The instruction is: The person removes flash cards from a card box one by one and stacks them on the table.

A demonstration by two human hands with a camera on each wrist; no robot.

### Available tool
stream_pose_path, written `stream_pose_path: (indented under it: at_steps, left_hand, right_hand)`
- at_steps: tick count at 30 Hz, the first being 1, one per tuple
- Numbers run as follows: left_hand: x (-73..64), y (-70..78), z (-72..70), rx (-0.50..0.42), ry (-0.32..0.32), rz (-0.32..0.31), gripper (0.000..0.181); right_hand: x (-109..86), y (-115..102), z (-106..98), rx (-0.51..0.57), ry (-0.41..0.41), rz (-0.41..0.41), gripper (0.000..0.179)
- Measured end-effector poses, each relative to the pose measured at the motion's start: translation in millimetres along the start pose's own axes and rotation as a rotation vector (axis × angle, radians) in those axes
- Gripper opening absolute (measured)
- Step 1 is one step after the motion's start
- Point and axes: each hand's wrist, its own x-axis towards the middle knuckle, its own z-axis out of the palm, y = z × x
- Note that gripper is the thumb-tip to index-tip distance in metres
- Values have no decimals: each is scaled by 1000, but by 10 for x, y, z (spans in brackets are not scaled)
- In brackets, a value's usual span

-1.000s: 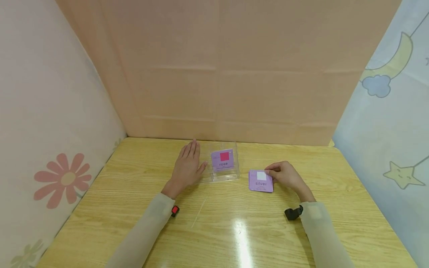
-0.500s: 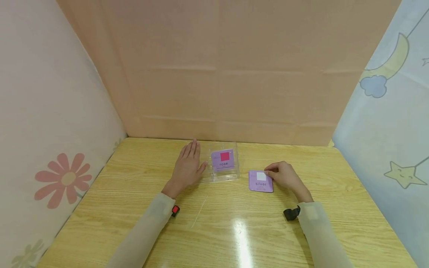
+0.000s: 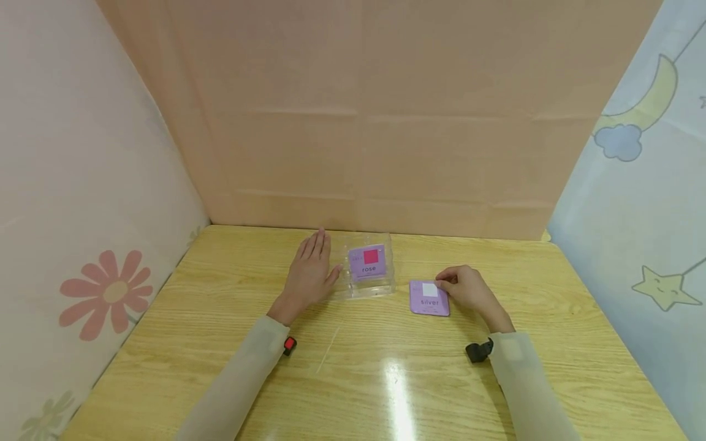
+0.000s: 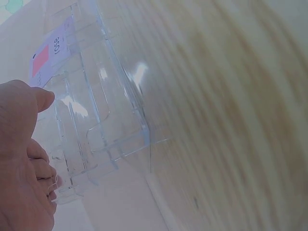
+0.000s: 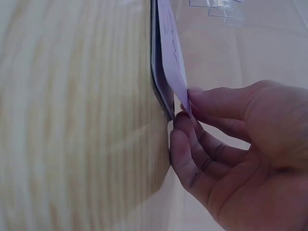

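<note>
Little has moved since a second ago: your right wrist edges slightly leftward, the cards stay put. Your right hand (image 3: 469,288) pinches a corner of the square purple "silver" card (image 3: 429,298), lifting it off the thin dark-edged stack (image 5: 154,62) on the pale wood-grain table (image 3: 353,380). Your left hand (image 3: 309,272) has straight fingers together, thumb out, beside the clear plastic tray (image 3: 372,290); contact uncertain. Technique, my judgement: pinch lightly, peel from that corner, check nothing clings beneath. Lettering: "silver" under a whitish square; "rose" under a deep-pink square on the tray's purple card (image 3: 366,262). Smaller print unreadable.
</note>
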Motion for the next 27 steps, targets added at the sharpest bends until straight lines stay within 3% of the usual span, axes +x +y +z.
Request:
stream_pose_path:
  at_steps: [11, 27]
  left_hand:
    - [-2, -2, 5, -12, -1, -6, 80]
    - [-13, 15, -26, -43, -1, -8, 79]
  right_hand:
    - [-9, -20, 13, 6, -4, 25, 23]
    - [-74, -112, -77, -13, 31, -17, 27]
